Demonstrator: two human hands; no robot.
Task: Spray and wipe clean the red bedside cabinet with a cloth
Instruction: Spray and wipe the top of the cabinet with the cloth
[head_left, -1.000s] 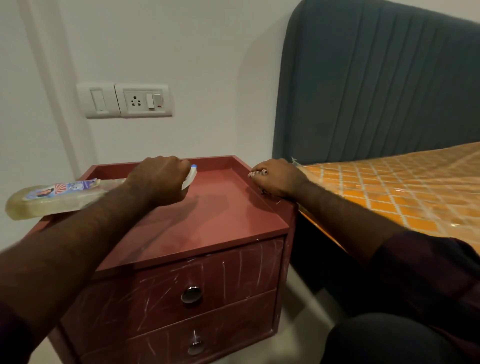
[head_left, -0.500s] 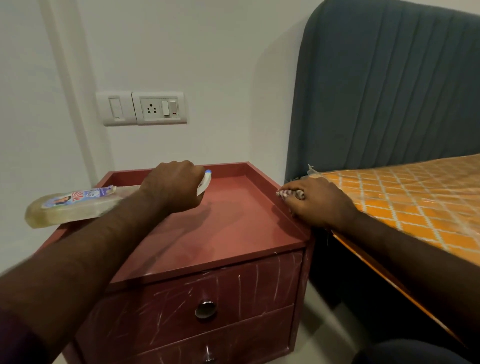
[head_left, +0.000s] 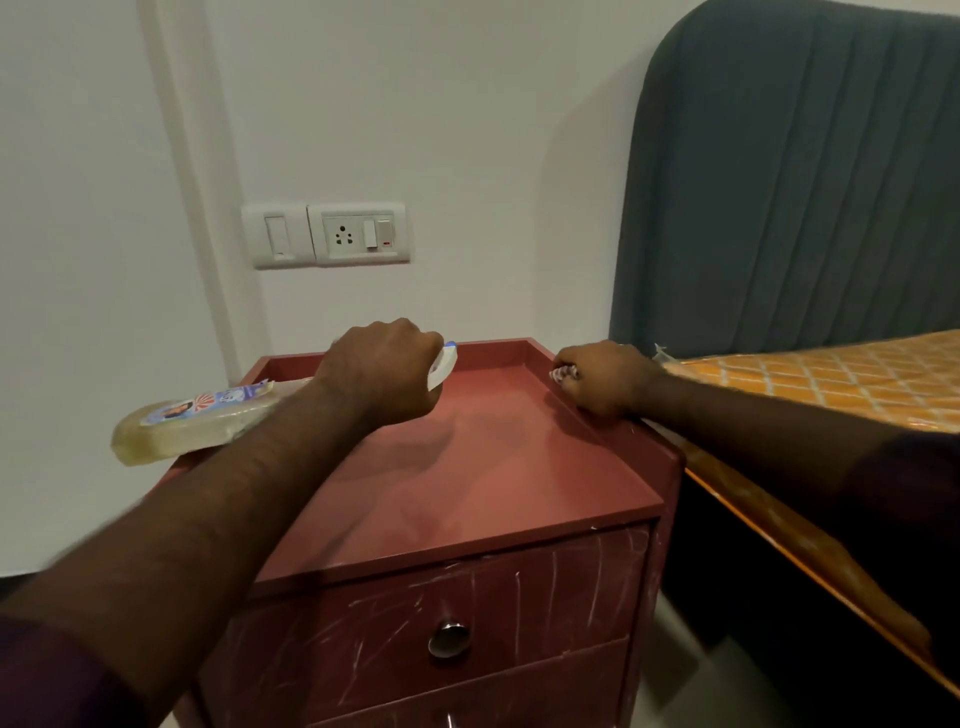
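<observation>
Two hands work at a red bedside cabinet (head_left: 467, 467), one with a spray bottle (head_left: 208, 423) and one with a cloth (head_left: 563, 373).
The left hand (head_left: 382, 366) grips the bottle near its white nozzle, with the bottle lying almost level above the cabinet's left edge. The right hand (head_left: 605, 376) holds the bunched cloth against the raised right rim. The scratched upper drawer front carries a round metal knob (head_left: 449, 640). A wall socket (head_left: 358, 234) sits above, and a blue headboard (head_left: 789, 182) and an orange mattress (head_left: 831, 384) stand to the right.

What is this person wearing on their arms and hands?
Dark purple sleeves on both arms: the left sleeve and the right sleeve stop well above the wrists, leaving the forearms bare. The left hand and right hand are ungloved; no watch or bracelet shows.
</observation>
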